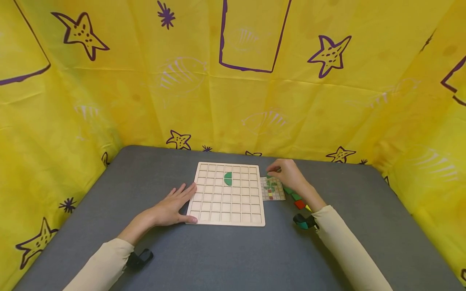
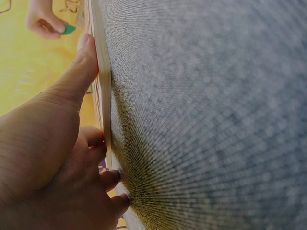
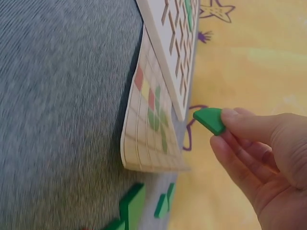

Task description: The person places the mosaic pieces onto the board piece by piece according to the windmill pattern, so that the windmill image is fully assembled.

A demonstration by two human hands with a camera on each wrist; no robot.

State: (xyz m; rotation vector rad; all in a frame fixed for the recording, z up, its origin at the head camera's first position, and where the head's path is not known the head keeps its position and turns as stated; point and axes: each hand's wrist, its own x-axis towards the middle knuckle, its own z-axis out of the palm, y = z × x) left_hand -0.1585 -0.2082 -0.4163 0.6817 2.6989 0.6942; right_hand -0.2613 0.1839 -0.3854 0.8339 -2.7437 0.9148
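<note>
A pale wooden grid board (image 1: 225,208) lies on the table. Two green quarter-round tiles (image 1: 227,182) sit one above the other in its upper middle cells, forming a half-disc. My left hand (image 1: 170,208) rests at the board's left side, fingers spread over the edge and thumb at the near left corner. Between thumb and fingertips, my right hand (image 1: 290,174) pinches a green quarter-round tile (image 3: 209,120), held above the pattern card (image 1: 279,195). That card shows a grid with green, red and yellow shapes, and lies against the board's right edge.
Loose green tiles (image 1: 296,196) and a red tile (image 1: 300,205) lie right of the card, partly under my right forearm. A yellow cloth (image 1: 233,101) with sea drawings walls the grey table (image 1: 218,258) at the back and sides.
</note>
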